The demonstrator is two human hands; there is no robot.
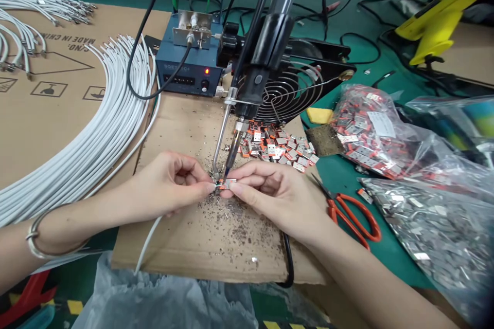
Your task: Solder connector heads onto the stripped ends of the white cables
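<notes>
My left hand (181,185) pinches the end of a white cable (148,239), whose length runs down under the hand across the cardboard. Between the thumb and fingers of my right hand (266,185) is a small USB connector (230,183) with an orange insert. Cable end and connector meet under the tip of a soldering iron (232,151) fixed on a stand. A thin bent metal tube (223,136), beside the iron, comes down to the same spot. Whether the wires touch the connector is too small to tell.
Loose USB connectors (278,146) lie behind my right hand, near a black fan (278,95). A blue control box (187,69) stands behind. White cables (123,108) spread left. Red-handled scissors (353,216) and bags of connectors (370,133) and metal parts (420,221) lie right.
</notes>
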